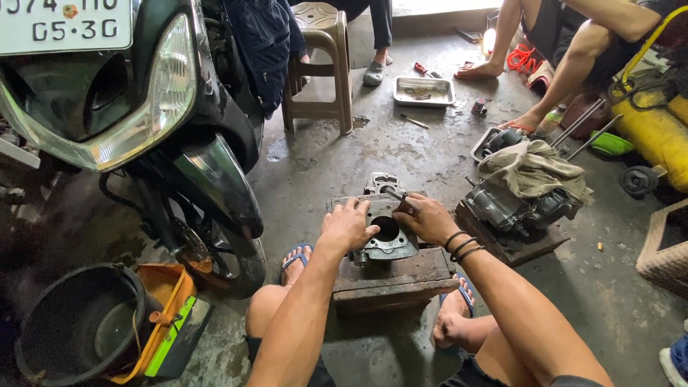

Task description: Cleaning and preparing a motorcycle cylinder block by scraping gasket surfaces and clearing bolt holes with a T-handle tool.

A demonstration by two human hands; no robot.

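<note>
We have the engine cylinder block [385, 231] on a wooden block [401, 276] between our knees, bore bare, its top face under scraping and unfinished. Our left hand [349, 223] lies flat, steadying its nine o'clock edge; our right hand [427, 217] pinches a thin metal tool [396, 195] at one o'clock. A rag-covered engine [523, 193] sits at three.

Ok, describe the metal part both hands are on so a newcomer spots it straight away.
Start at the motorcycle front wheel; just to its right a wooden block sits between the person's feet. On it lies the grey engine cylinder, with the left hand and right hand on it. Unlike the rag-covered engine beside it, it shows one big round bore.
</note>
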